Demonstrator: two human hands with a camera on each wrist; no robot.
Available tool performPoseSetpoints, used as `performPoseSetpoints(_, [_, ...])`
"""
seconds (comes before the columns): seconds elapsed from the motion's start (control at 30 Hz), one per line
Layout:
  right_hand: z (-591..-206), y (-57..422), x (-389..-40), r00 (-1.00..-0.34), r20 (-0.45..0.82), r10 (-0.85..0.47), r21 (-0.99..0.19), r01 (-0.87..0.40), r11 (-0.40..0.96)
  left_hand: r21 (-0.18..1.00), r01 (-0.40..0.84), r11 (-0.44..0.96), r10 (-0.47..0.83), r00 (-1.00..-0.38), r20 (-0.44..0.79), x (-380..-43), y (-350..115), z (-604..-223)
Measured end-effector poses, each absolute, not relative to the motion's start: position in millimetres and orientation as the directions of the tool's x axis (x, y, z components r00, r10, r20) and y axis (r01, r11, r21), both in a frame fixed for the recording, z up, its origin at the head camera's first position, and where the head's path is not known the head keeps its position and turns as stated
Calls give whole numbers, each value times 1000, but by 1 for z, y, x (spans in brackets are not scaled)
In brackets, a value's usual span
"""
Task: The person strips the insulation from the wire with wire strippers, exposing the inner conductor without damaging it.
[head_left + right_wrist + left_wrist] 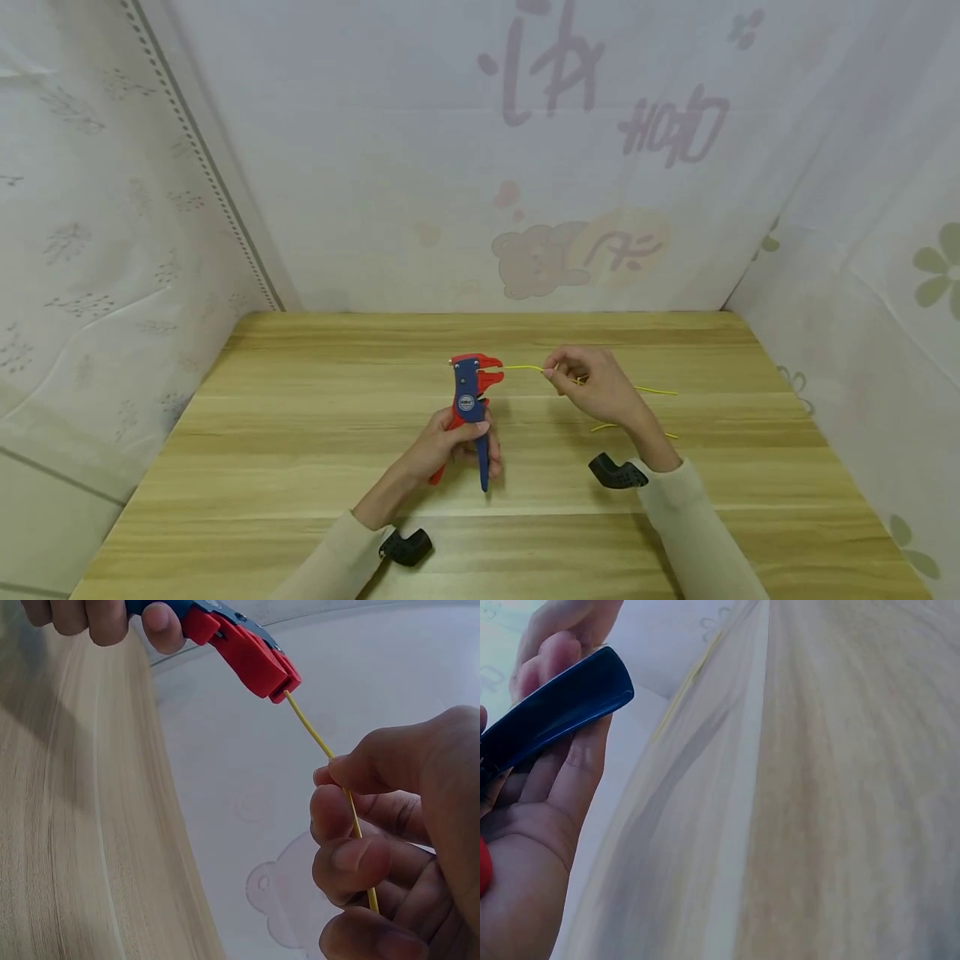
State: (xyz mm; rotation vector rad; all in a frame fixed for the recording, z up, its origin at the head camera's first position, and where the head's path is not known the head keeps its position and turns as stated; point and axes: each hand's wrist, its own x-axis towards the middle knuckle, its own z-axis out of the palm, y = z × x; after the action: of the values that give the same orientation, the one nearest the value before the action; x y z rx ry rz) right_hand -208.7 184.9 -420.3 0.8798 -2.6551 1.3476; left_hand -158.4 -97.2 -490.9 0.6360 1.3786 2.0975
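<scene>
My left hand (438, 446) grips the handles of a red and blue wire stripper (467, 387), its head upright and its red jaws facing right. In the left wrist view the blue handle (562, 705) crosses in front of the curled fingers. Between thumb and forefinger my right hand (600, 387) pinches a yellow wire (522, 367). The wire's far end reaches the tip of the stripper's jaws, as the right wrist view shows, while the rest of the wire (362, 847) runs down across the curled fingers.
More yellow wire (657, 391) shows beyond the right hand, and another yellow length (604, 427) lies on the wooden table (300, 383) behind the right wrist. Black wrist devices (618, 472) sit at both cuffs. Printed cloth (375, 167) hangs behind and at both sides.
</scene>
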Motion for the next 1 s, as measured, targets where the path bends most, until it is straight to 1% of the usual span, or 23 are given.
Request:
performPoseSetpoints(0.23, [-419, 184, -206, -836, 274, -475, -740, -499, 451, 924, -207, -322, 628, -777, 45, -156, -93, -490])
performPoseSetpoints(0.43, [-419, 181, -203, -842, 269, -468, -747, -489, 450, 923, -206, -324, 634, -771, 51, -153, -93, -490])
performPoseSetpoints(0.6, [-420, 177, -201, -843, 251, -476, -755, -478, 448, 928, -193, -320, 624, -780, 53, -150, -95, -490])
performPoseSetpoints(1.0, [-422, 175, -204, -824, 295, -484, -730, -521, 441, 933, -174, -316, 621, -781, 65, -152, -90, -490])
